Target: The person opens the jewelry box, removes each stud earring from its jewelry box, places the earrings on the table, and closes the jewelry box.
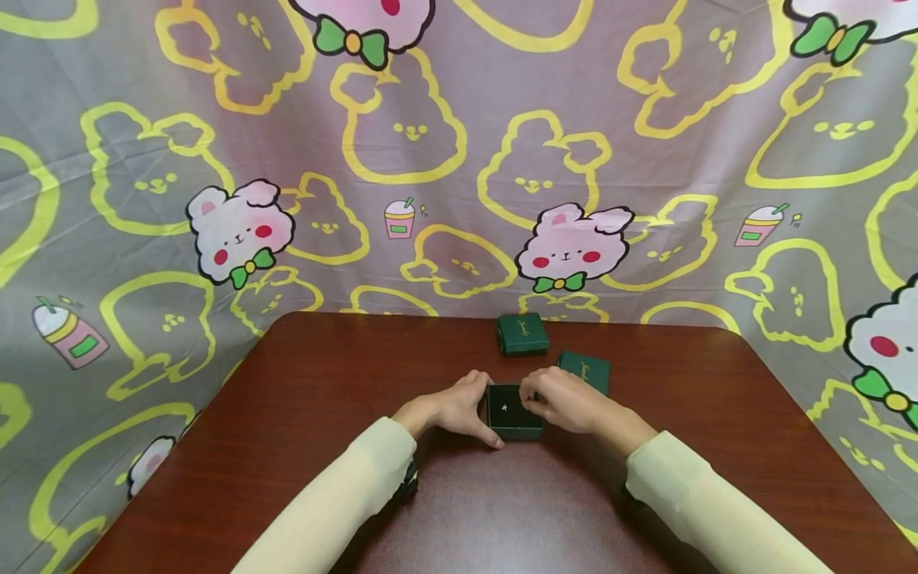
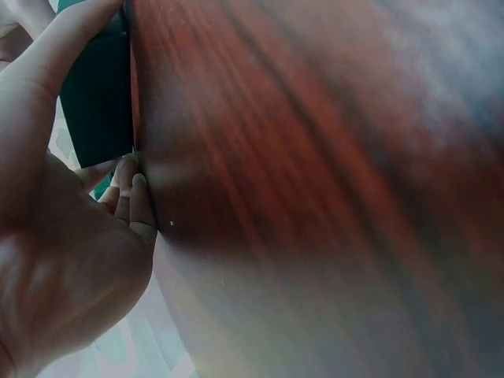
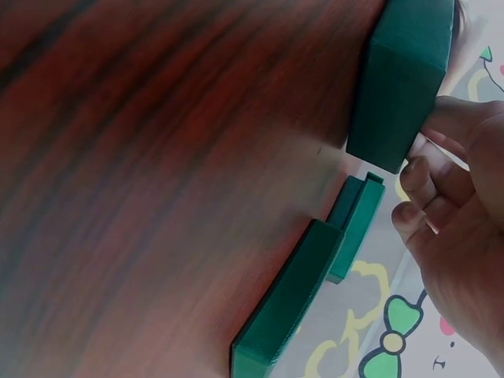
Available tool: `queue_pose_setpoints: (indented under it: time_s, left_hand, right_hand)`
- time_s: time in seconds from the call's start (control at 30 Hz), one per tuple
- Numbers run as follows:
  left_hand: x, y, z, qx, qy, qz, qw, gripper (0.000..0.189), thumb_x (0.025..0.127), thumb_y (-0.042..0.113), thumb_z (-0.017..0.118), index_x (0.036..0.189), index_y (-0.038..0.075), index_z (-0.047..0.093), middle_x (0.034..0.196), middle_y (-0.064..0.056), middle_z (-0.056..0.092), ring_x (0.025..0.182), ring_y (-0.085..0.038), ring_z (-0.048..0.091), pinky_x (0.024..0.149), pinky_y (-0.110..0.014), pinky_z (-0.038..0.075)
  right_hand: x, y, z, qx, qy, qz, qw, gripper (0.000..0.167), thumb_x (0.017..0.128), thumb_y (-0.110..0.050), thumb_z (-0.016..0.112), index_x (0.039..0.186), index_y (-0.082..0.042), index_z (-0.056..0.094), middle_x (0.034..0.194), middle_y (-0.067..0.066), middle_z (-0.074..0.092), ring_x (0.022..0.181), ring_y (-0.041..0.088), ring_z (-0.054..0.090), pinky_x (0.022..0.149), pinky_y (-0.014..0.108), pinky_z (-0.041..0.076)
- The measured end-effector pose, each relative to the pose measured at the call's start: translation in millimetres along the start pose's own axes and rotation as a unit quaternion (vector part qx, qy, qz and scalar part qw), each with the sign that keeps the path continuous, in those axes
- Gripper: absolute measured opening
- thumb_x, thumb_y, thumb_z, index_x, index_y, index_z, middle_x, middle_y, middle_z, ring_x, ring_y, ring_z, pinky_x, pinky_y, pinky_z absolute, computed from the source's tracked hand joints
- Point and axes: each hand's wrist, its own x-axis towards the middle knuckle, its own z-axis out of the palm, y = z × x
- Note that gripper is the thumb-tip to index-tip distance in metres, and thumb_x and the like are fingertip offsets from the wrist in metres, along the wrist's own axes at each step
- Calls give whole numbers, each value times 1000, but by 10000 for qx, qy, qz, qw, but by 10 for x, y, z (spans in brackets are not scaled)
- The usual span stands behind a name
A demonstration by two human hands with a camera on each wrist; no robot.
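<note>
A small open green jewelry box [image 1: 518, 434] sits on the table with a dark insert inside. On the left part of the insert shows a small silver star-shaped piece [image 1: 504, 407]. My left hand [image 1: 462, 408] grips the box from its left side, thumb at the front corner and fingers at the back. My right hand [image 1: 562, 399] is over the box's right edge, fingers bent and tips down at the insert. In the right wrist view its fingertips go behind the box wall [image 3: 402, 87], so I cannot tell what they pinch.
A closed green box [image 1: 523, 333] with gold lettering stands near the table's back edge. Another green lid-like piece with gold lettering [image 1: 591, 369] lies behind my right hand, partly covered by it. A patterned curtain [image 1: 445, 143] hangs behind the brown table [image 1: 323, 383].
</note>
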Motion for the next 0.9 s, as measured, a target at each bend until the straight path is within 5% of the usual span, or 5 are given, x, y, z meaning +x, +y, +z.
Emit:
queue_pose_setpoints:
  time_s: [0.9]
  left_hand:
    - [9, -16, 17, 71, 30, -19, 10000, 78, 70, 45, 94, 122, 12, 47, 114, 1, 44, 107, -15, 44, 97, -30, 40]
  right_hand:
    - [12, 32, -7, 131, 5, -73, 9999, 7, 95, -7, 72, 93, -14, 72, 89, -9, 70, 81, 4, 63, 73, 29, 54]
